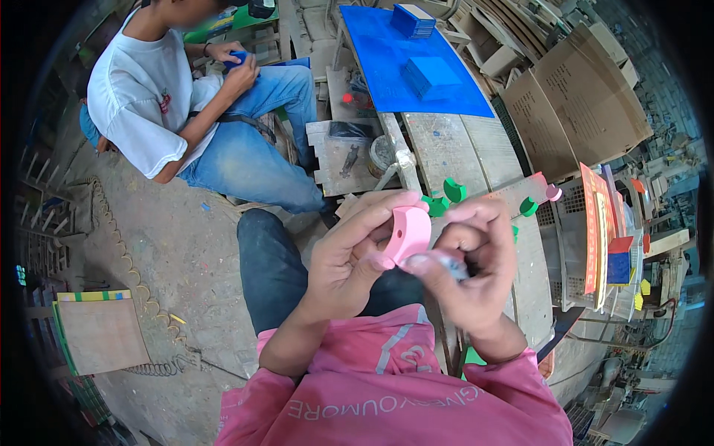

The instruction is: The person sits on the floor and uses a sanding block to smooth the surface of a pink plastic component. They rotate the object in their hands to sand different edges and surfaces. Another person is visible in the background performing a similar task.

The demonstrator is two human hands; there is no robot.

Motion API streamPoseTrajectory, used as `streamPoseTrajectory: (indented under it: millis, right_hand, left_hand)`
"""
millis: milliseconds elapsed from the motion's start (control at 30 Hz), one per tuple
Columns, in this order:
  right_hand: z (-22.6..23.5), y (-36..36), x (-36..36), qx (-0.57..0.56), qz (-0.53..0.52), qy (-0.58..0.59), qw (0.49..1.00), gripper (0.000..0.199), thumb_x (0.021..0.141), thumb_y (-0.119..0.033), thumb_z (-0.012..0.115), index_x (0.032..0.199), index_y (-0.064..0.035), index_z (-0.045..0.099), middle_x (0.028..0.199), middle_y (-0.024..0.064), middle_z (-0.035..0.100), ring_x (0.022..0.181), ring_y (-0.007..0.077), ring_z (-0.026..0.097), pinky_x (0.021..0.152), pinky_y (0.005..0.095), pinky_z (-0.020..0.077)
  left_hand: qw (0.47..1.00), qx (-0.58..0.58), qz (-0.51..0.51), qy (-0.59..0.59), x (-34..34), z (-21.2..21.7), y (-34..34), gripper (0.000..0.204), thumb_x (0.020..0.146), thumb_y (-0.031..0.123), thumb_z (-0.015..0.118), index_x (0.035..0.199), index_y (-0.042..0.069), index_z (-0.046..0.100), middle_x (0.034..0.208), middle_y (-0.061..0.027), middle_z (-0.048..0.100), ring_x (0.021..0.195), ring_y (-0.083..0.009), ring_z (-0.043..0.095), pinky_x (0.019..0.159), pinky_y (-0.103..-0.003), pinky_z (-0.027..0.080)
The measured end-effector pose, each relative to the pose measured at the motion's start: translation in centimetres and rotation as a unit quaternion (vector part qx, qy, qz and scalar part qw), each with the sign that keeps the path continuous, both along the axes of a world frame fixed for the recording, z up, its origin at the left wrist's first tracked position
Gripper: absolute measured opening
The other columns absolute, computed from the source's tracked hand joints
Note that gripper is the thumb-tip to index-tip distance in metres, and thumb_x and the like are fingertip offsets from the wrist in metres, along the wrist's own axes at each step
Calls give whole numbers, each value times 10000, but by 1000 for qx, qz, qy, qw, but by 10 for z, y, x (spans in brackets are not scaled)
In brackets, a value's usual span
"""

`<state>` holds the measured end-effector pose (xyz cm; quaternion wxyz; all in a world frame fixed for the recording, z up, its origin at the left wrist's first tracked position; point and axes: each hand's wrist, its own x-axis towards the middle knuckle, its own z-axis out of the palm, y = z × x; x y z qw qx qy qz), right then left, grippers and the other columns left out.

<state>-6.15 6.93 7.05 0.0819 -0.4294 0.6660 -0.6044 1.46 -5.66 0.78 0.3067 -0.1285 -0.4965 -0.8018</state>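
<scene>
Pink curved block (410, 234) up in front of the person's lap, near the edge of the wooden bench (446, 149); one small dark hole shows in its near face. Left hand (342, 256) pinches it, thumb at the lower end, fingers round the far side and top. Right hand (480, 279) close by on the block's right, fingers curled, thumb near the block's lower edge, a pale scrap (452, 263) nipped between (blurred; I cannot tell its kind, nor whether thumb meets block).

On the bench beyond the hands: small green pieces (455, 190), some with a curved notch, and a pink piece (553, 192). Farther up, a blue sheet (364, 56) bears two stacks of blue slabs (431, 78). To the left, a seated co-worker (141, 97) in a white shirt holds a blue object (236, 58) in both hands.
</scene>
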Motion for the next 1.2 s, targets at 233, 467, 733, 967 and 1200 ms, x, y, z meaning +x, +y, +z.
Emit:
streamPoseTrajectory:
  millis: [233, 467, 733, 967, 1200]
  right_hand:
    - [10, -3, -21, -20, 39, 102, 994, 563, 667, 0, 781, 1090, -13, 408, 581, -20, 499, 538, 19, 459, 515, 158, 311]
    - [16, 0, -28, -59, -46, 78, 994, 545, 664, -4, 778, 1075, -9, 421, 593, -3, 534, 519, 35, 490, 517, 172, 343]
    - [9, 5, -23, -25, -53, 114, 992, 513, 670, -21, 763, 1063, 5, 434, 574, -16, 500, 535, 33, 483, 517, 174, 337]
    - [12, 5, -14, -11, 6, 200, 980, 520, 661, -7, 758, 1063, 1, 428, 585, 0, 508, 532, 46, 452, 506, 176, 325]
    - [13, 3, -21, -51, -36, 140, 988, 502, 661, -6, 775, 1042, 11, 449, 567, -14, 498, 506, 31, 475, 489, 161, 317]
  left_hand:
    - [1000, -20, -20, 7, -1, 3, 1, 516, 921, 280, 513, 1291, -60, 399, 1247, -176, 433, 1127, -270, 500, 916, -378, 456]
    - [997, 37, -59, -18, 6, 10, 10, 564, 913, 360, 504, 1256, -82, 439, 1187, -162, 468, 977, -230, 579, 835, -332, 498]
    - [996, 8, -84, -42, 5, 7, 5, 574, 910, 363, 510, 1266, -80, 432, 1198, -174, 472, 1086, -250, 534, 854, -343, 486]
    - [999, 2, -46, -6, 3, 9, 5, 531, 917, 303, 512, 1280, -71, 412, 1216, -183, 453, 990, -269, 583, 828, -360, 504]
    - [998, 31, -57, 11, 0, 4, 5, 551, 908, 316, 524, 1268, -87, 415, 1245, -195, 437, 1093, -297, 534, 916, -391, 455]
